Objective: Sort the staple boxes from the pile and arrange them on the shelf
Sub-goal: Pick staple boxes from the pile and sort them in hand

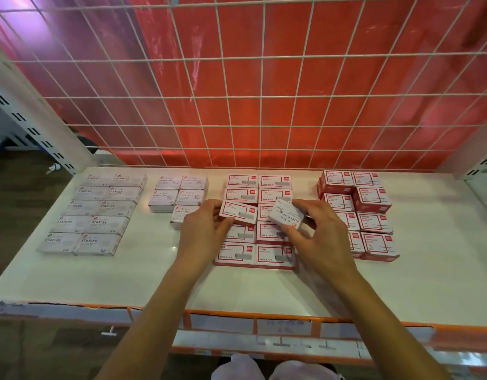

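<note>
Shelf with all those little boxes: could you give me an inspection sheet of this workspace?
Surface: white shelf, orange front edge.
Job's things: four sorted groups, STAPLES boxes at left, PAPER CLIPS boxes, red-framed boxes, red boxes at right.
Clutter: small white object on the floor, far left.
Grips: left hand holds a tilted red-framed box; right hand holds a tilted paper clips box, both above the red-framed group.
Cables: nothing seen.
Surroundings: white wire grid, red sheet behind.

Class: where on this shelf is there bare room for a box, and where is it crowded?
Bare: the shelf strip along the orange front edge; the right end beyond the red boxes. Crowded: the middle, where left hand and right hand are above the red-framed boxes.
</note>
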`<state>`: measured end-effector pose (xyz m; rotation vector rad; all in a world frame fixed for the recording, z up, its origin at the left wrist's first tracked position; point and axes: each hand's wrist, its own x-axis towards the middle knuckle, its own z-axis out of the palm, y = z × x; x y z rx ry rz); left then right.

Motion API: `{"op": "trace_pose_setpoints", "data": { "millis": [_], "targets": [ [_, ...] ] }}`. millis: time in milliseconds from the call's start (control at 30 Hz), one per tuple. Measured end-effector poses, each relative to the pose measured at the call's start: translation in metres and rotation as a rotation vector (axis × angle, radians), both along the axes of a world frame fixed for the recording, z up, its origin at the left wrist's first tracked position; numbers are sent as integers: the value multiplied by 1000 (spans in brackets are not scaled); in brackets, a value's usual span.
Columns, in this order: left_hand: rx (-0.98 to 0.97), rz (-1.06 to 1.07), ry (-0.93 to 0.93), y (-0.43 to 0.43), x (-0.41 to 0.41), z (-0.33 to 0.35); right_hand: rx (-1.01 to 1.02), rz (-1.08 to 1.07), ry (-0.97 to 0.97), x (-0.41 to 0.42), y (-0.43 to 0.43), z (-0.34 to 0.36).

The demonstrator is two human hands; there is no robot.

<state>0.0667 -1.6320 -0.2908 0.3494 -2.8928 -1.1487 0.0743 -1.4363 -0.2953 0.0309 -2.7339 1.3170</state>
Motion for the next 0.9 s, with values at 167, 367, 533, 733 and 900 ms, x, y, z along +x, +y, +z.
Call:
{"op": "trace_pose_setpoints", "data": {
  "millis": [167,367,533,733,900],
  "targets": [
    [-151,-30,-14,-1,1,-5,-19,23,39,0,-5,1],
    [-208,-74,-31,-3,-1,-10,14,41,63,-1,-11,-2],
    [-231,-61,-1,-3,1,-11,-11,72,79,1,-21,-1],
    [-203,-14,167,2,17,6,-110,-27,162,0,-43,0],
    [207,-106,104,-3,30,28,-164,13,329,5,-79,-3]
  ]
}}
